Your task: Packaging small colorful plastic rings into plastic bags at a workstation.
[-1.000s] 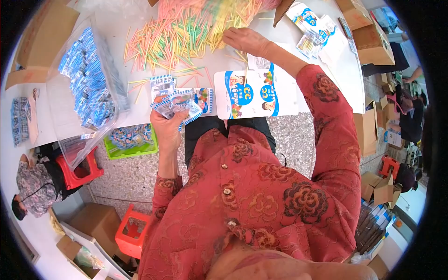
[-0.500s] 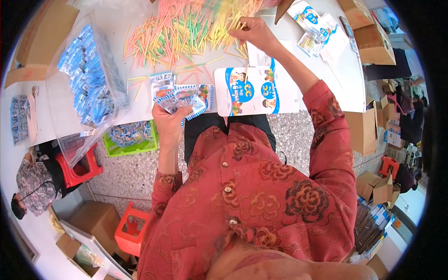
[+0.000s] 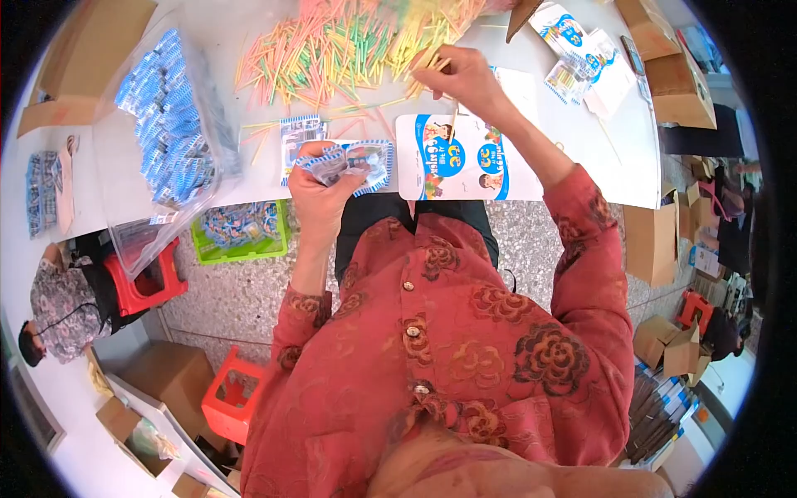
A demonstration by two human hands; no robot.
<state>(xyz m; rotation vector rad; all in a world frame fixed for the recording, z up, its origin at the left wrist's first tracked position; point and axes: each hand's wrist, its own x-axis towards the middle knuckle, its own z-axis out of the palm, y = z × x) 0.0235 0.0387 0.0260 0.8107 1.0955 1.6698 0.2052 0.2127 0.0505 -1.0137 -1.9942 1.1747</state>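
Packing workshop, coloured sticks (image 3: 324, 54) heaped on a table (image 3: 602, 170), piled sachets (image 3: 170, 124), cardboard boxes (image 3: 681, 87)

Upper garment: brick-red shirt (image 3: 357, 390), long-sleeved, surface worked in curling tonal lines. Large rose motifs (image 3: 552, 358) in dark brown and others in dull orange-gold are spread over the front. Fastening: round, shiny buttons (image 3: 413, 331) in a vertical row down the centre. Left sleeve (image 3: 303, 311) and right sleeve (image 3: 585, 266) match the body, with dark flowers repeated near both cuffs. Lower garment: black trousers (image 3: 361, 220), visible below the hem. Left hand (image 3: 325, 189) and right hand (image 3: 465, 80): bare.
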